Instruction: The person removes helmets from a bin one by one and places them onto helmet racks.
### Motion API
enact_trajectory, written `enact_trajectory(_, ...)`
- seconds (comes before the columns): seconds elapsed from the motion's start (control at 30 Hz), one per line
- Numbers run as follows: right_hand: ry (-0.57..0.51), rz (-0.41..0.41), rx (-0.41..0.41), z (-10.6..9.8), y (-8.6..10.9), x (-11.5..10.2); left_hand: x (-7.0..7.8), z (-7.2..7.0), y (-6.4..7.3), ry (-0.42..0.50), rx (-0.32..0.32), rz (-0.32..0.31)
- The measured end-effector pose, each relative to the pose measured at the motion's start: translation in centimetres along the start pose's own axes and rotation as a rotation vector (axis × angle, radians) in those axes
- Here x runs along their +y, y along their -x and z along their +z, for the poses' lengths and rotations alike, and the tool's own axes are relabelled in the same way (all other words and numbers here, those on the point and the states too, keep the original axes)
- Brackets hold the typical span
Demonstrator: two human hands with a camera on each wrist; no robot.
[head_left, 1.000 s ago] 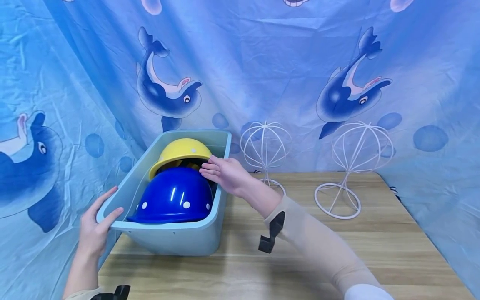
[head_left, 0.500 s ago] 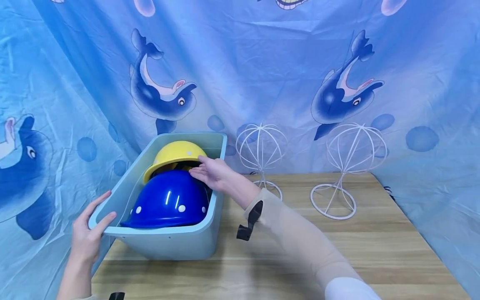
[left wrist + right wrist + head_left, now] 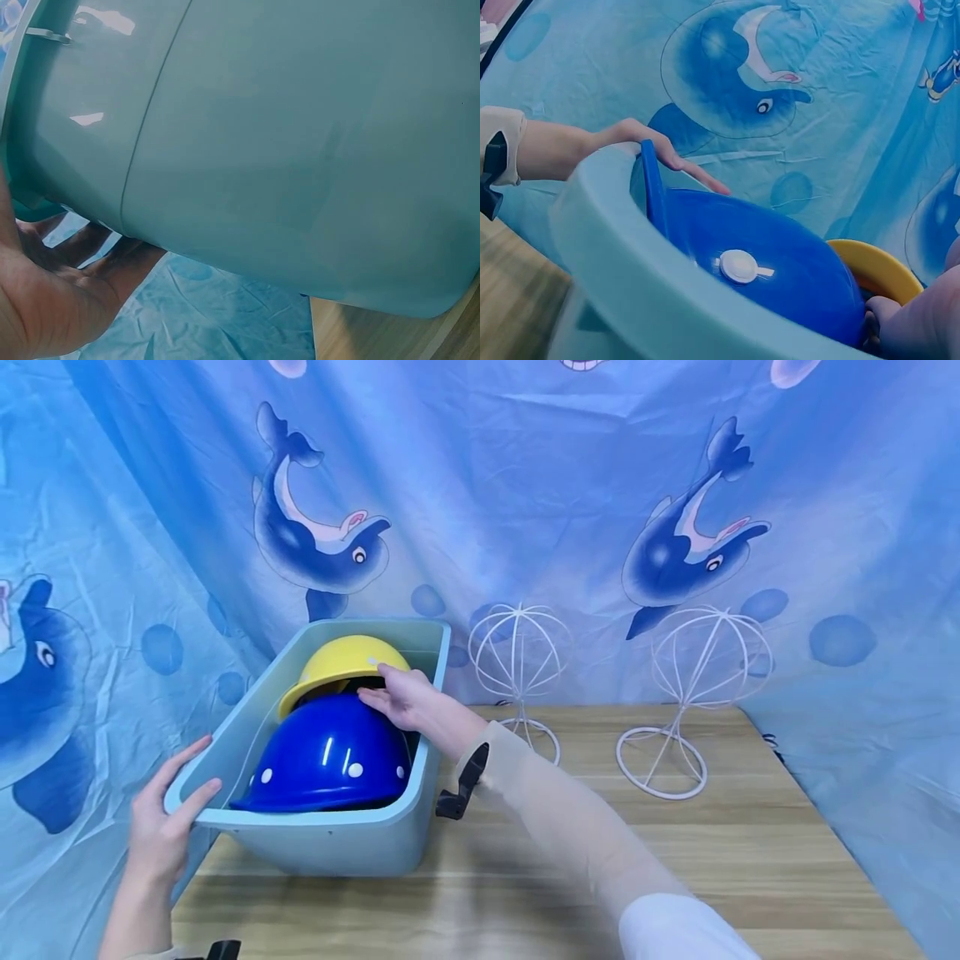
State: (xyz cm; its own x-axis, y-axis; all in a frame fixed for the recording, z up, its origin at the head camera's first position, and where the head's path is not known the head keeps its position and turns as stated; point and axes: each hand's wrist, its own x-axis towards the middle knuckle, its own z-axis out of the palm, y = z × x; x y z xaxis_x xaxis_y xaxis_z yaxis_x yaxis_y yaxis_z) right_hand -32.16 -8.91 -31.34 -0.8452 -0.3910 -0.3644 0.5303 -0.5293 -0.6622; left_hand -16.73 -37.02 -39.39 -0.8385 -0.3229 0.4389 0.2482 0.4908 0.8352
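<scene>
Bin (image 3: 337, 852) still gripped by the left hand (image 3: 159, 827); the right hand (image 3: 408, 697) has reached farther in, to the yellow helmet (image 3: 345, 657), whether grasping it I cannot tell.

Blue cloth (image 3: 525, 502), creased and paler toward the bottom, hangs across the back and both sides of the head view. Printed dolphins show at upper left (image 3: 322, 539), upper right (image 3: 686, 547) and the left edge (image 3: 45, 693). Below, a wood-grain tabletop (image 3: 750, 860) carries soft, blurred shadows at lower centre.
</scene>
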Motion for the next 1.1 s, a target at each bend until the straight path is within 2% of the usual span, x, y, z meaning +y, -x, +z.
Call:
enact_trajectory(0.27,0.035,-0.036,0.025,0.6,-1.1,0.0,0.1,0.1,0.2,0.056,0.011,-0.002)
enact_trajectory(0.47,0.034,-0.004,0.029,0.3,-1.8,0.0,0.0,0.0,0.2,0.072,0.015,-0.021)
enact_trajectory(0.57,-0.011,0.019,0.024,0.2,-2.1,-0.1,0.0,-0.1,0.3,0.069,0.018,-0.021)
enact_trajectory(0.8,-0.259,0.051,0.01,0.6,-2.4,-0.4,-0.2,0.2,0.5,0.053,0.012,0.009)
enact_trajectory(0.93,-0.295,0.066,0.016,0.8,-2.1,-0.4,-0.1,0.3,0.5,0.048,0.005,0.009)
enact_trajectory(1.1,-0.271,0.056,0.024,1.1,-1.5,-0.6,0.1,0.4,0.3,0.053,0.007,0.015)
